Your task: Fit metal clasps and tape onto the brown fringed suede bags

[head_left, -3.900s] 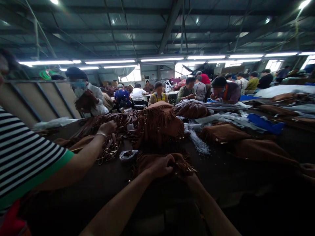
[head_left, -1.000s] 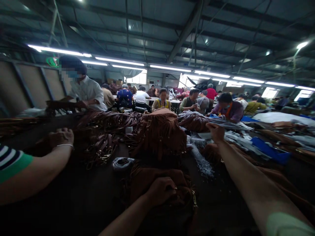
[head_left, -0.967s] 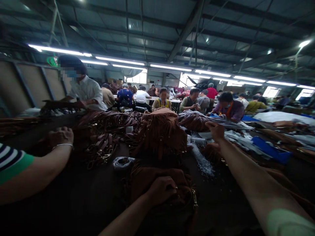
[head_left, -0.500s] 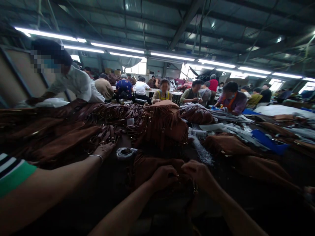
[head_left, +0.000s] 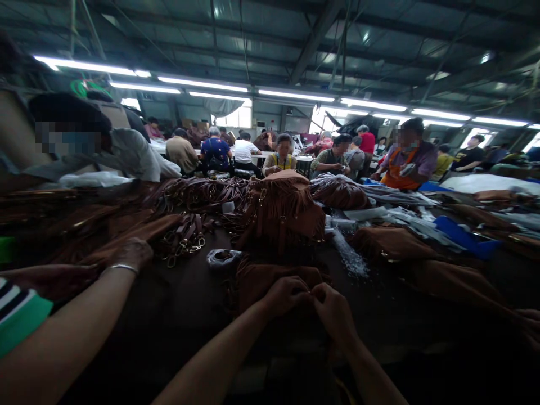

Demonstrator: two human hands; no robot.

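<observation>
A brown suede bag (head_left: pixel 257 281) with fringe lies on the dark table just in front of me. My left hand (head_left: pixel 287 293) is curled over its near edge, fingers closed on it. My right hand (head_left: pixel 331 304) is pinched closed right beside it, and the fingertips of both hands meet at the bag's edge. The strap in the right hand is mostly lost in shadow, and its metal clip is hidden. Left of the bag sits a small clear-wrapped roll (head_left: pixel 223 257).
A co-worker's arm with a bracelet (head_left: pixel 126 268) reaches in from the left onto brown bags. Straps with metal clips (head_left: pixel 185 242) lie nearby. Beyond my bag stands a stack of fringed bags (head_left: pixel 280 208). More bags (head_left: pixel 392 243), plastic wrap (head_left: pixel 350 256) and a blue sheet (head_left: pixel 464 236) lie right.
My right hand has moved in against my left, and the dangling metal clip has gone from sight. The co-worker's hand has shifted left from the straps to a bag.
</observation>
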